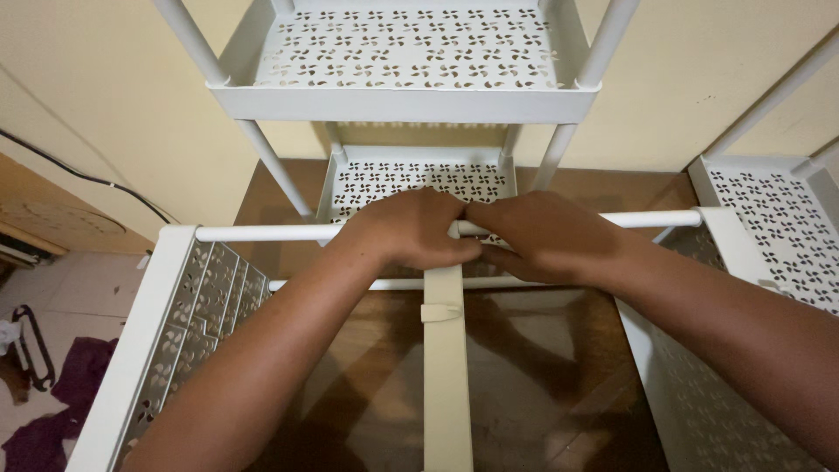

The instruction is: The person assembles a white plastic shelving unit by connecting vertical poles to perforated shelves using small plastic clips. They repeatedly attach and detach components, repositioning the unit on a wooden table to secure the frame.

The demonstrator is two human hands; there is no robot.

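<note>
My left hand and my right hand meet at the middle of a white horizontal rod that spans between two perforated white side panels. Both hands curl around the rod where a cream flat strip rises from below and joins it. A small clip shows on the strip just under my hands. The left side panel and the right side panel stand on a dark brown glossy table. A second thinner rod runs lower, behind my left forearm.
A white perforated shelf rack with slanted poles stands against the cream wall, with a lower shelf behind my hands. Another perforated tray lies at right. On the floor at left lie purple cloth and a black cable.
</note>
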